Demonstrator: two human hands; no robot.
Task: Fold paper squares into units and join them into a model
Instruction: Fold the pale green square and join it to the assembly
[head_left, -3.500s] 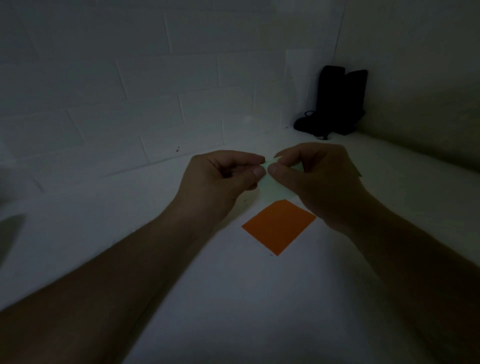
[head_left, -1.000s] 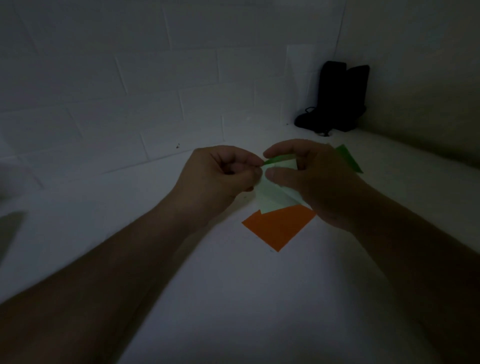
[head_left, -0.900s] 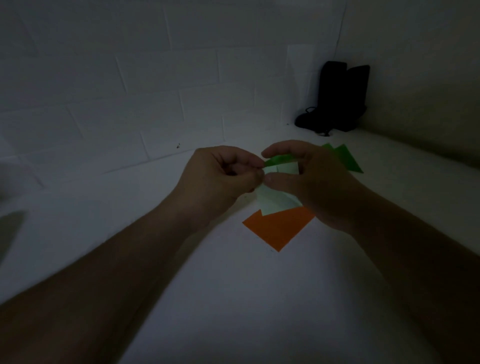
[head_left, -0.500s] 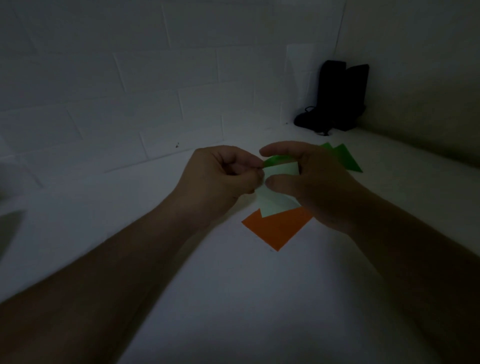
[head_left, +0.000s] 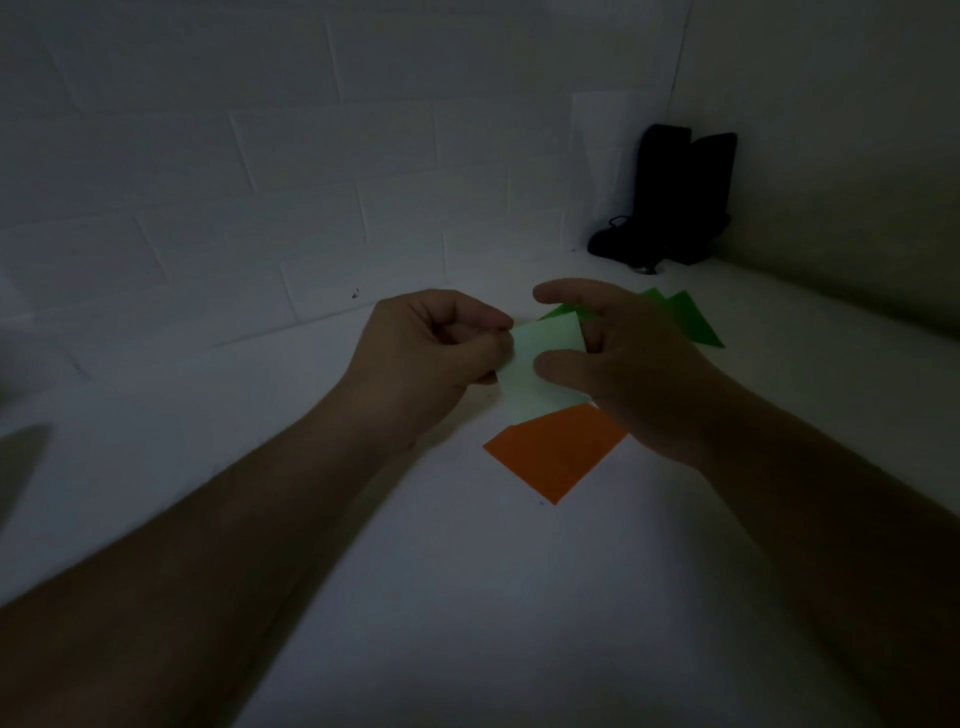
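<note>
I hold the green paper up over the table, just above the orange square, which I take as my landmark. My left hand is curled, thumb and forefinger pinching the paper's left edge; the other fingers are folded into the palm. My right hand grips the paper from the other side: the thumb presses on the pale face and the forefinger arches over the top edge, where a strip of the darker green side shows. The pale face of the paper is turned toward me, and its lower corner overlaps the orange square's far corner in this view; whether they touch I cannot tell. The orange square lies flat on the table, one corner pointing toward me, its right corner hidden under my right hand. Beyond the orange square, past my right knuckles, green triangular pieces lie on the table; my hand covers part of them, so their number is unclear. Further beyond the orange square, in the corner where the brick wall meets the side wall, stands a black object, too dark to identify. The light is dim throughout.
</note>
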